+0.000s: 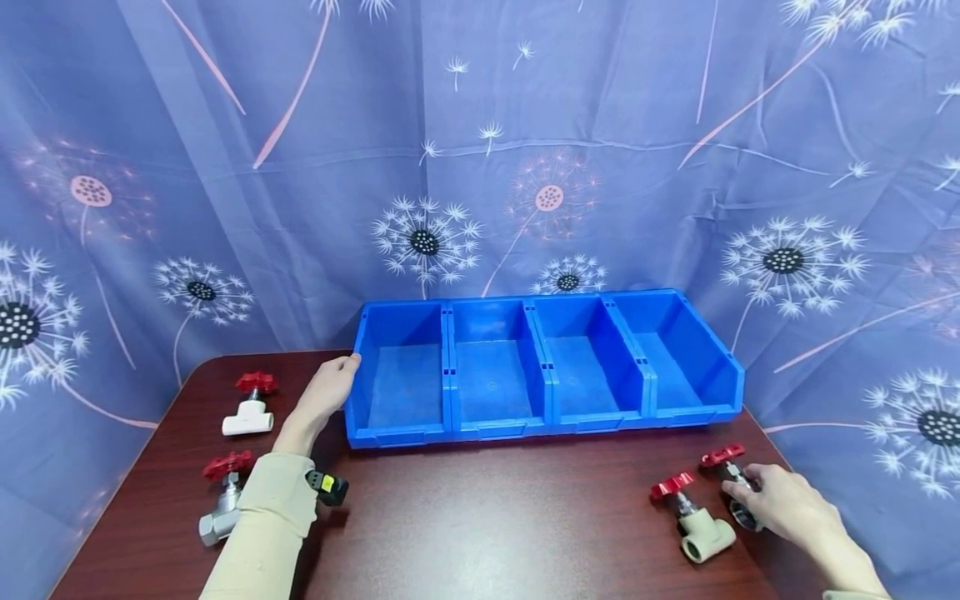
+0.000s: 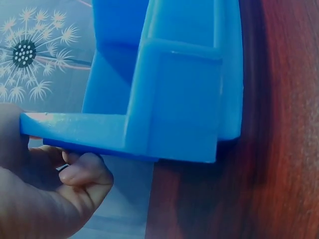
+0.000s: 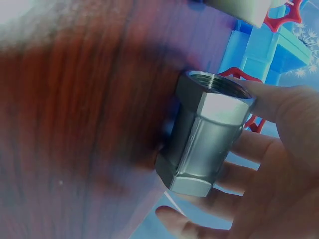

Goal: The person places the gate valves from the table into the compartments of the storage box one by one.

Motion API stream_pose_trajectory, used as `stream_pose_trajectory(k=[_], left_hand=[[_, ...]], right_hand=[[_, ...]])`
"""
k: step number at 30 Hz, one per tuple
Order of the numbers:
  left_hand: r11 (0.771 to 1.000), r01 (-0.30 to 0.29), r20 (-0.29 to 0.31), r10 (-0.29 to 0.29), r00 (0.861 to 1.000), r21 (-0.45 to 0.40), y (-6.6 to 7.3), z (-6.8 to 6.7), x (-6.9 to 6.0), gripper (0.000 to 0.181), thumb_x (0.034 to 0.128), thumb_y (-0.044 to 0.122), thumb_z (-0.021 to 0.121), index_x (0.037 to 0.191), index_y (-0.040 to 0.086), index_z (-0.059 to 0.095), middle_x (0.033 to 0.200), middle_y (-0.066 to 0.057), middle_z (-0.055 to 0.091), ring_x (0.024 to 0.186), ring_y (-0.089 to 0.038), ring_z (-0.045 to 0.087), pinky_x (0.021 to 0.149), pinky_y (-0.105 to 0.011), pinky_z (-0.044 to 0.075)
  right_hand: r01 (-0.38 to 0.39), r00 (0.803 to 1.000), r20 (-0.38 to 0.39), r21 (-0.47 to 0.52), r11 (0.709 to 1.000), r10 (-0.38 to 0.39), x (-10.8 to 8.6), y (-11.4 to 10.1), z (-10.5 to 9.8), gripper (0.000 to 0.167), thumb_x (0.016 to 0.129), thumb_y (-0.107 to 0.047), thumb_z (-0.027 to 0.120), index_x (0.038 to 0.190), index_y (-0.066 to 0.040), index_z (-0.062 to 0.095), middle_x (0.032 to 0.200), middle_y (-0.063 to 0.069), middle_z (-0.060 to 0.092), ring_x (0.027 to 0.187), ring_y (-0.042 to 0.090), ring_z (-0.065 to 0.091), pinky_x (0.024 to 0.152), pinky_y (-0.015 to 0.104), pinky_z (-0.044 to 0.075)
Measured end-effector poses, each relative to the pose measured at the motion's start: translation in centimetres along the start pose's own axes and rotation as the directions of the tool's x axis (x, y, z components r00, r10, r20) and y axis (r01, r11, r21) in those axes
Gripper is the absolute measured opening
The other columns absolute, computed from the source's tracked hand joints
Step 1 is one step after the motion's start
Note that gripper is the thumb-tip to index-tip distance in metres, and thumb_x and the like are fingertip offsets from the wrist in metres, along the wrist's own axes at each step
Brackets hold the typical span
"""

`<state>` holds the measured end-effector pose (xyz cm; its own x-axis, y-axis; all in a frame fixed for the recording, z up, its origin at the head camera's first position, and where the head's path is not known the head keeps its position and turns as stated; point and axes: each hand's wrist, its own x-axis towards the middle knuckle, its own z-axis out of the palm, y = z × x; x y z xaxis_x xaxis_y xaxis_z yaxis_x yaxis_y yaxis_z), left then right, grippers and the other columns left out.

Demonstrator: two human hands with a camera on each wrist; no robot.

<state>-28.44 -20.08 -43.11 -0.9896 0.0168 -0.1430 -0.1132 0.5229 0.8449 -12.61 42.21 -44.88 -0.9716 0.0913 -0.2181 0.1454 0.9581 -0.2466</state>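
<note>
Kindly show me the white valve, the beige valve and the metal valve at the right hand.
White valve (image 1: 251,412): head view, on its body.
Beige valve (image 1: 702,527): head view, on its body.
Metal valve (image 3: 203,142): right wrist view, on its body.

The left hand (image 1: 327,390) and right hand (image 1: 783,502) grip, well apart

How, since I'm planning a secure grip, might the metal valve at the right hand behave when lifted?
The metal valve is probably heavy for its size, as its body looks thick-walled. Its smooth, shiny sides could feel slippery. Its flat-sided ends should discourage rolling, though the red handle jutting from the body may make it twist in the grip.
</note>
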Motion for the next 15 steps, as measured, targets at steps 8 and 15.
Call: stream_pose_trajectory(k=[8, 15], left_hand=[[0.999, 0.015, -0.028, -0.014, 1.0, 0.044, -0.12, -0.12, -0.08, 0.06, 0.1052, 0.046, 0.03, 0.138, -0.001, 0.048, 0.117, -0.019, 0.053, 0.106, -0.031, 0.05, 0.088, -0.044, 0.042], [0.998, -0.001, -0.04, 0.003, 0.999, 0.055, -0.06, 0.06, -0.02, 0.061, 0.1053, 0.046, 0.029, 0.137, -0.003, 0.048, 0.134, -0.024, 0.048, 0.119, -0.037, 0.045, 0.1, -0.053, 0.036]], right_hand=[[0.016, 1.0, -0.012, 0.011, 1.0, -0.016, 0.09, 0.06, 0.19, 0.07, 0.09, -0.058, 0.059, 0.118, 0.006, 0.061, 0.104, 0.029, 0.064, 0.094, 0.051, 0.059, 0.061, 0.062, 0.044], [0.006, 1.0, -0.014, 0.024, 1.0, -0.006, 0.14, 0.02, 0.04, 0.066, 0.09, -0.057, 0.06, 0.116, 0.004, 0.062, 0.1, 0.025, 0.065, 0.092, 0.048, 0.06, 0.059, 0.06, 0.044]])
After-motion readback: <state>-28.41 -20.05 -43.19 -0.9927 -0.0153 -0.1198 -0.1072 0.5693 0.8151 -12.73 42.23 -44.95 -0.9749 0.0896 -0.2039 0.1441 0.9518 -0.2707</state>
